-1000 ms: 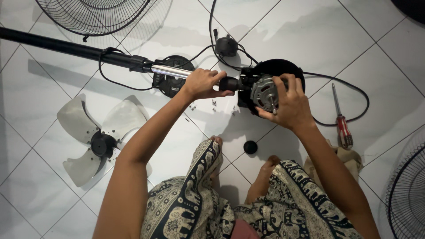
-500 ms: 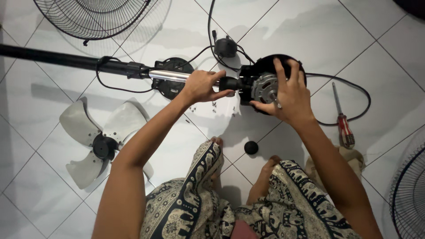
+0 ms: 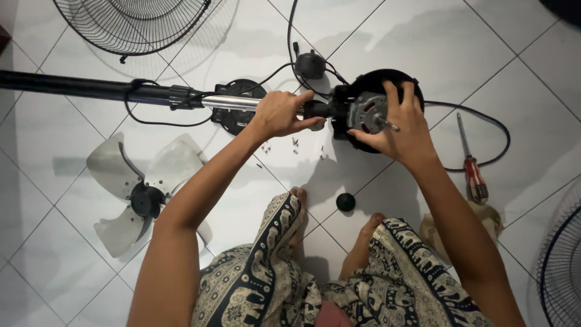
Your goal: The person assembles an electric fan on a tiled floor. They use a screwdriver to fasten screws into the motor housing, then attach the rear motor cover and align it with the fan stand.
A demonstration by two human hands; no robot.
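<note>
Motor [image 3: 367, 112] tilted up, between both hands

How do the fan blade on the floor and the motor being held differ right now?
The fan blade lies flat on the tiles, untouched; the motor is held by the right hand while the left hand grips the pole joint beside it. The blade is pale translucent plastic with a black hub; the motor is grey metal with a bare shaft sticking out. Both are stripped fan parts.
</note>
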